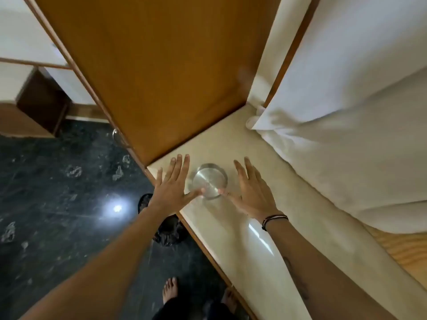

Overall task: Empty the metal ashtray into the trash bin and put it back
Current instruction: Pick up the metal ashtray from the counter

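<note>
Thumbs of both hands rest against the near rim of the metal ashtray (209, 181), which sits upright on the pale ledge (233, 229) between them. The left hand (173, 183) and right hand (250, 192) are spread wide, fingers straight, gripping nothing. A black-lined trash bin (169, 232) stands on the dark floor (57, 204) below the left wrist. White bedding (346, 112) lies beyond the right hand.
</note>
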